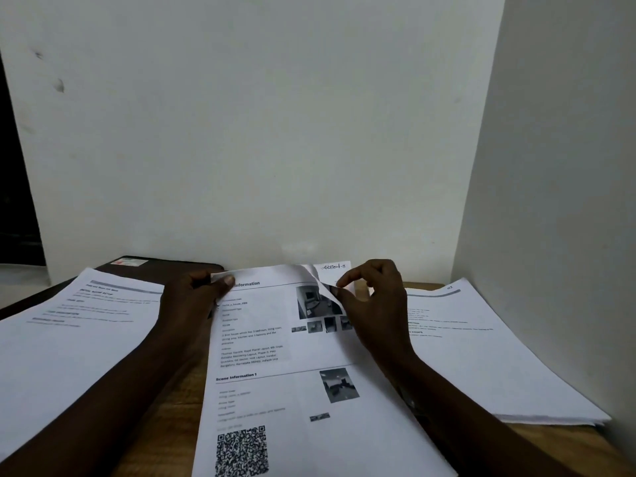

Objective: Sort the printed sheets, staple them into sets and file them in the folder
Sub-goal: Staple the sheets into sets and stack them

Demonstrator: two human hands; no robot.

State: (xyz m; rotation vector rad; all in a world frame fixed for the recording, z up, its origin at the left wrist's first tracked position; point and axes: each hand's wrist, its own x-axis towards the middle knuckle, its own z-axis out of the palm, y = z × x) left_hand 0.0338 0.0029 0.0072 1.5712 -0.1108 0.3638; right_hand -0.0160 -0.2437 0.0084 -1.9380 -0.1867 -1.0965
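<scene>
Hidden / unclear:
- The near edge of the centre stack (275, 373) is cut off by the bottom of the frame, and the sheet count cannot be read.
- The body text is blurred. Only the headings "Information" and "Scene Information 1" and a QR code (242, 451) at the near end are legible.
- The dark folder (155, 265), beyond the stack's far-left corner, is mostly covered by the left pile (69, 339) and the left hand (192, 304). Its label is unreadable.
- A slip marked "Section-3" (335, 268) at the stack's far-right corner is partly behind the right hand (375, 304).

Orientation: the stack lies flat on the wooden table (172, 407). Its long axis runs from the person toward the wall (275, 132), with the heading end far and the print upright to the wearer.

Grip:
- The left hand pinches the stack's far-left corner, thumb on top and fingers beneath.
- The right hand's curled fingers nip the top sheet's far-right corner, which is peeled up and curled back.

The right pile (481, 339) lies right of the stack, partly under the right forearm.
</scene>
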